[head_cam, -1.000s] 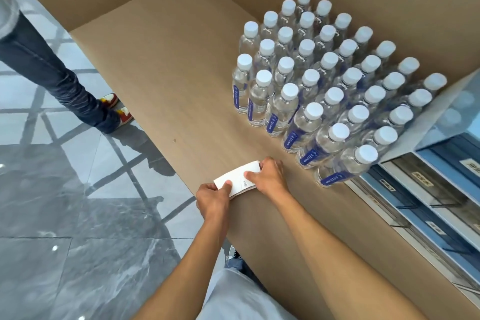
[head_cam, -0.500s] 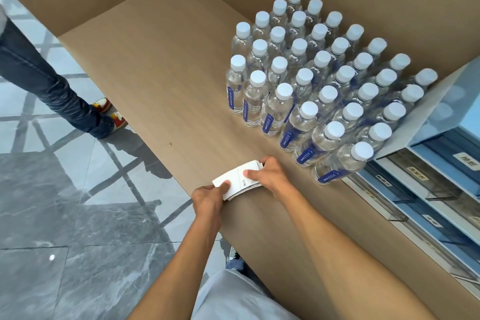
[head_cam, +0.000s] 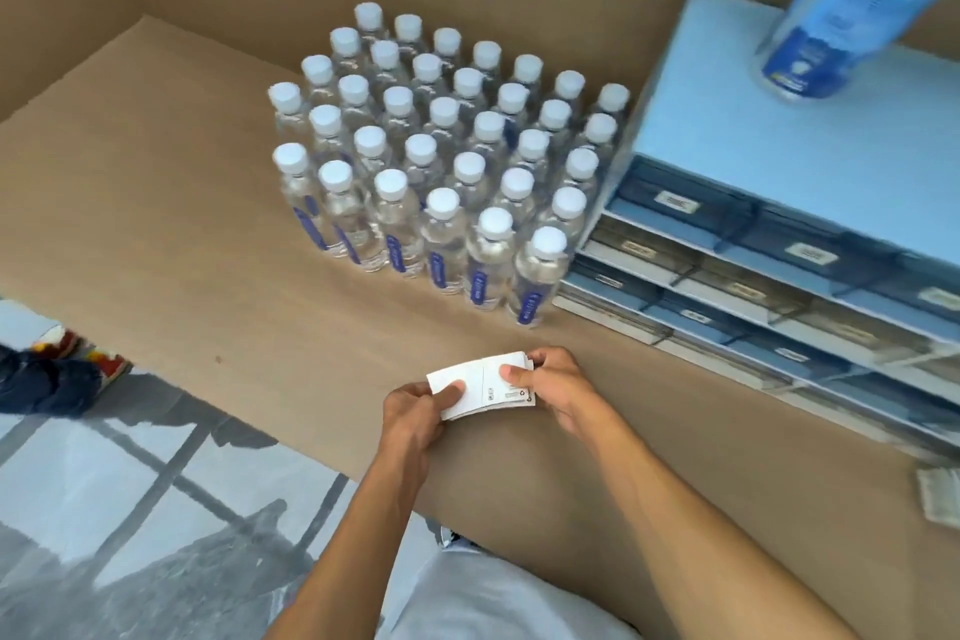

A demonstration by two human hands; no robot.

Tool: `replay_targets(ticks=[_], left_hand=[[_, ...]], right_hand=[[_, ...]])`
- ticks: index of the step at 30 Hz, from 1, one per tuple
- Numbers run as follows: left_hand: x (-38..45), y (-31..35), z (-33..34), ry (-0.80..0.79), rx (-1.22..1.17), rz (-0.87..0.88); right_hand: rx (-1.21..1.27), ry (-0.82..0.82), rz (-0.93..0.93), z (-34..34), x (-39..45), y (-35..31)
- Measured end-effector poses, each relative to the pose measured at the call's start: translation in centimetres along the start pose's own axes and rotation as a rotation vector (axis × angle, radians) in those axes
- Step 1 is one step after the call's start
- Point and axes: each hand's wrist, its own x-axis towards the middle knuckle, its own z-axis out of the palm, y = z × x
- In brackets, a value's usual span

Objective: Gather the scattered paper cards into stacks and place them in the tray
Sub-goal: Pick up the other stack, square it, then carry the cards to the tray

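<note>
Here my two hands hold one stack of white cards [head_cam: 480,384] just above the brown counter [head_cam: 171,244], near its front edge. My left hand [head_cam: 415,411] has its thumb pressed on the left end of the top card and its fingers curled under the stack. My right hand [head_cam: 550,385] grips the right end, thumb on top beside some small printed marks and fingers wrapped round the far edge. So both sets of fingers are closed on the same stack, which lies nearly flat, its right end a little farther from me.

Behind it stand water bottles [head_cam: 441,151] with white caps, packed upright in slanted rows; I count about thirty-four caps, though the far ones blur together. The block of bottles touches a blue drawer cabinet [head_cam: 779,130] on the right, which shows three tiers of small labelled drawers. One large blue and clear bottle [head_cam: 841,0] sits on top of the cabinet, blurred. A second small pile of pale cards [head_cam: 937,496] lies on the counter at the right edge, well apart from my hands. One red and white shoe [head_cam: 78,353] and a dark trouser leg show on the grey floor [head_cam: 130,509] at the left.
</note>
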Motion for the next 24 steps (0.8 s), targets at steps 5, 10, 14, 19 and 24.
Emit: replay_targets(ticks=[5,10,14,19,24], left_hand=[[-1.6,-2.1,6.0,-0.152,0.179,0.046],[-4.2,-5.4,11.9,-0.303,0.355,0.123],[-7.0,-8.6,16.0,-0.377,0.452,0.179],[-10.0,-11.7,19.2,-0.41,0.5,0.274],[-11.6,-14.1,20.6,-0.427,0.534,0.439]], right_hand=[[0.102,0.122,-0.047,-7.2,-3.1,3.7],[0.138,0.214,-0.124,-14.2,-6.9,8.1],[0.161,0.268,-0.168,-19.1,-9.7,11.8],[0.112,0.335,-0.237,-22.7,-12.0,15.6],[0.023,0.461,-0.32,-23.6,-13.5,18.7]])
